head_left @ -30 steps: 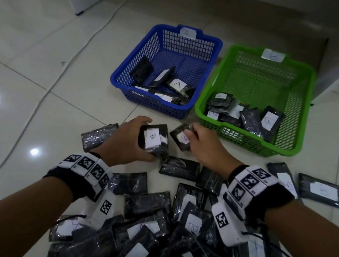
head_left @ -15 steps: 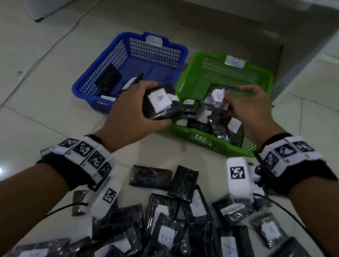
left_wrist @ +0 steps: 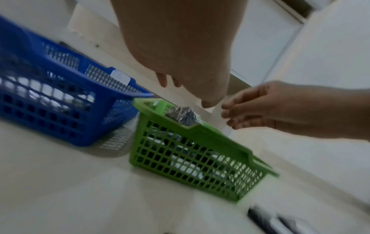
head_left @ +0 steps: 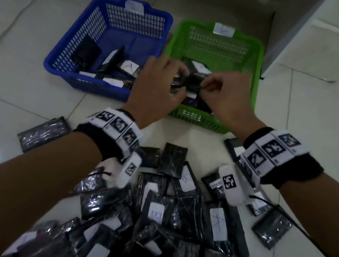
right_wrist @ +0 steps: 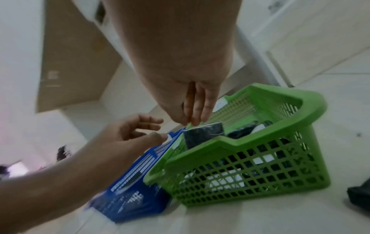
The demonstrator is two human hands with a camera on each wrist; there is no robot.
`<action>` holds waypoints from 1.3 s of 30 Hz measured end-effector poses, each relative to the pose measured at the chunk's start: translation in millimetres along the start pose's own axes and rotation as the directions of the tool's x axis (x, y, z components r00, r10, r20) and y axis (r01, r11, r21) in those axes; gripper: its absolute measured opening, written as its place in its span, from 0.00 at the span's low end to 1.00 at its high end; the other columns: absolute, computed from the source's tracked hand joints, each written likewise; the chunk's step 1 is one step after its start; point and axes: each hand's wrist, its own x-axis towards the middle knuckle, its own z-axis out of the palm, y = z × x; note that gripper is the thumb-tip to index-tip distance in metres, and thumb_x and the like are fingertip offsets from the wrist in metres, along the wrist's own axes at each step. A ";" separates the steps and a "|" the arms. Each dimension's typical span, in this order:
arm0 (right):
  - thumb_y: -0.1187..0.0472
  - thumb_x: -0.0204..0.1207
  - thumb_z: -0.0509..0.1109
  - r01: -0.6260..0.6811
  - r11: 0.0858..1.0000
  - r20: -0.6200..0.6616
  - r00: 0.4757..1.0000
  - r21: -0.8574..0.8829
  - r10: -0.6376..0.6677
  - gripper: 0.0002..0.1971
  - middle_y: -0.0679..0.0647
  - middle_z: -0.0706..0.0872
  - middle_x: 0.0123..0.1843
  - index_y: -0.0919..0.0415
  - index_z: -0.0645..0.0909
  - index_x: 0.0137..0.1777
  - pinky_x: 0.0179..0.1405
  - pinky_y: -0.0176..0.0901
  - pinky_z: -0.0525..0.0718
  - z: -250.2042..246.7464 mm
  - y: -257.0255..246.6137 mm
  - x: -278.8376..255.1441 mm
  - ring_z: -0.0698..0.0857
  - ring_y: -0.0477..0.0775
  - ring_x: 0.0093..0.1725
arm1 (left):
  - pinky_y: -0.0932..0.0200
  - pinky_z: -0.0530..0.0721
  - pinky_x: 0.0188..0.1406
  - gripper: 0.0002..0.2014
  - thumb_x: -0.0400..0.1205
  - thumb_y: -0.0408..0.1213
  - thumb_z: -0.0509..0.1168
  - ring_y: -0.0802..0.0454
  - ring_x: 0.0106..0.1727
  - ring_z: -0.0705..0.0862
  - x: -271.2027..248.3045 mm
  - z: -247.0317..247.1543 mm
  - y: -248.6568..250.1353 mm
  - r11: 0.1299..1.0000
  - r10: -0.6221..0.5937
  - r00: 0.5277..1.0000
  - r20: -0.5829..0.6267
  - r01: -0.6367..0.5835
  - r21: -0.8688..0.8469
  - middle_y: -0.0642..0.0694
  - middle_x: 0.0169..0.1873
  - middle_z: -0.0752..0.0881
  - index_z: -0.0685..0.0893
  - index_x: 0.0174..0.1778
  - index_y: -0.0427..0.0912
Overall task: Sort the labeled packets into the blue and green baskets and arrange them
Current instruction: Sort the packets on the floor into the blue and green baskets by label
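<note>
Far left of the frame sat the blue basket (head_left: 67,63), tagged A, a few packets lying in it. Next to it, centre frame, the left hand (head_left: 157,86) hovered over the near left corner of the green basket (head_left: 258,60), fingers loosely spread and, from the right wrist view, holding nothing. Just right of it, the right hand (head_left: 222,94) was over the same basket, its fingertips pinching the edge of a black packet (right_wrist: 204,134) that stood tilted just inside the near rim. So this looked like the placing step, a packet being settled among the others in the green basket. Across the bottom of the frame the unsorted pile (head_left: 172,217) lay on the floor, so plenty remained. The next move probably called for letting that packet go flat, then reaching back to the pile and reading a label.
</note>
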 end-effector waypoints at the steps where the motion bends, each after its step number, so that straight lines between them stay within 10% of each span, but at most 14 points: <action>1: 0.68 0.66 0.77 0.069 0.998 0.074 0.995 0.003 -0.069 0.05 0.51 0.90 0.36 0.60 0.91 0.41 0.37 0.27 0.81 1.7 -9.5 -9.0 0.85 0.43 0.34 | 0.55 0.71 0.51 0.09 0.79 0.41 0.69 0.48 0.51 0.74 -13.3 -9.4 -2.2 0.997 0.080 0.997 -0.019 -0.080 -0.009 0.45 0.51 0.83 0.83 0.54 0.46; 4: 0.64 0.69 0.79 0.168 0.986 0.359 0.920 -0.004 -0.155 0.06 0.51 0.92 0.41 0.59 0.92 0.45 0.43 0.38 0.87 12.9 -29.3 -40.4 0.87 0.45 0.39 | 0.55 0.74 0.46 0.05 0.77 0.37 0.72 0.57 0.45 0.72 -59.0 -29.7 -19.4 0.979 0.201 0.932 0.301 -0.185 -0.079 0.51 0.43 0.85 0.85 0.47 0.49; 9: 0.44 0.71 0.76 0.276 0.918 0.733 0.679 -0.285 0.024 0.30 0.60 0.80 0.60 0.52 0.76 0.71 0.56 0.53 0.81 55.0 -20.8 -94.0 0.79 0.63 0.59 | 0.47 0.79 0.59 0.28 0.75 0.57 0.75 0.46 0.57 0.79 -123.4 -17.4 -38.3 0.999 -0.046 0.690 0.722 0.016 0.048 0.48 0.57 0.81 0.78 0.71 0.54; 14: 0.48 0.81 0.64 0.334 0.889 0.751 0.660 -0.312 0.016 0.23 0.63 0.80 0.61 0.58 0.72 0.73 0.54 0.56 0.82 59.6 -12.1 -110.8 0.80 0.65 0.58 | 0.47 0.80 0.58 0.25 0.83 0.42 0.71 0.41 0.59 0.80 -142.1 -15.6 -31.8 0.990 -0.078 0.729 0.680 -0.027 0.142 0.42 0.62 0.78 0.74 0.76 0.47; 18: 0.56 0.87 0.58 -0.010 0.997 0.565 0.824 -0.078 0.052 0.13 0.58 0.81 0.40 0.66 0.77 0.54 0.37 0.47 0.72 46.5 -15.5 -94.0 0.78 0.53 0.35 | 0.47 0.81 0.48 0.17 0.89 0.38 0.59 0.38 0.52 0.85 -144.0 -25.0 -32.6 0.980 -0.191 0.783 0.592 0.121 0.157 0.39 0.57 0.83 0.74 0.75 0.42; 22: 0.56 0.87 0.61 -0.309 0.942 0.450 0.865 0.132 0.221 0.17 0.70 0.85 0.47 0.74 0.79 0.52 0.48 0.63 0.87 34.4 -16.5 -75.3 0.86 0.66 0.46 | 0.60 0.83 0.27 0.11 0.92 0.35 0.51 0.50 0.32 0.85 -136.1 -33.8 -36.4 0.804 -0.457 0.771 0.443 0.571 -0.166 0.41 0.41 0.87 0.78 0.64 0.46; 24: 0.57 0.86 0.63 -0.380 0.898 0.439 0.861 0.219 0.258 0.16 0.69 0.86 0.52 0.72 0.82 0.57 0.46 0.61 0.90 28.9 -21.7 -71.7 0.88 0.66 0.50 | 0.48 0.89 0.34 0.13 0.94 0.35 0.48 0.38 0.34 0.87 -130.4 -32.5 -37.2 0.624 -0.516 0.716 0.470 0.690 -0.367 0.33 0.45 0.88 0.78 0.61 0.48; 26: 0.57 0.85 0.66 -0.397 0.872 0.396 0.878 0.287 0.270 0.15 0.64 0.88 0.54 0.70 0.83 0.60 0.41 0.54 0.92 23.8 -25.8 -65.5 0.89 0.59 0.48 | 0.45 0.88 0.34 0.13 0.94 0.37 0.47 0.36 0.35 0.89 -122.6 -34.7 -31.5 0.512 -0.527 0.707 0.471 0.707 -0.488 0.29 0.47 0.88 0.78 0.63 0.46; 30: 0.61 0.80 0.73 -0.421 0.773 0.270 0.905 0.474 0.327 0.10 0.59 0.90 0.49 0.64 0.84 0.57 0.36 0.42 0.91 5.8 -28.8 -42.7 0.90 0.52 0.43 | 0.62 0.81 0.21 0.14 0.94 0.39 0.51 0.49 0.28 0.89 -104.1 -44.1 -16.0 0.595 -0.553 0.781 0.290 0.614 -0.519 0.37 0.40 0.89 0.83 0.61 0.47; 34: 0.63 0.76 0.77 -0.459 0.617 0.115 0.851 0.639 0.513 0.09 0.62 0.89 0.50 0.64 0.82 0.52 0.40 0.48 0.92 -17.3 -14.7 -7.3 0.92 0.57 0.46 | 0.71 0.75 0.31 0.14 0.92 0.37 0.53 0.68 0.34 0.82 -70.8 -46.4 -3.3 0.697 -0.517 0.850 0.102 0.487 -0.525 0.54 0.42 0.86 0.86 0.54 0.47; 39: 0.66 0.73 0.79 -0.508 0.467 0.064 0.723 0.724 0.688 0.09 0.68 0.90 0.53 0.63 0.80 0.43 0.41 0.49 0.92 -26.0 14.9 26.2 0.92 0.60 0.44 | 0.65 0.72 0.34 0.11 0.90 0.39 0.56 0.60 0.39 0.80 -3.6 -21.9 -0.2 0.710 -0.561 0.822 0.102 0.540 -0.451 0.48 0.40 0.84 0.85 0.59 0.47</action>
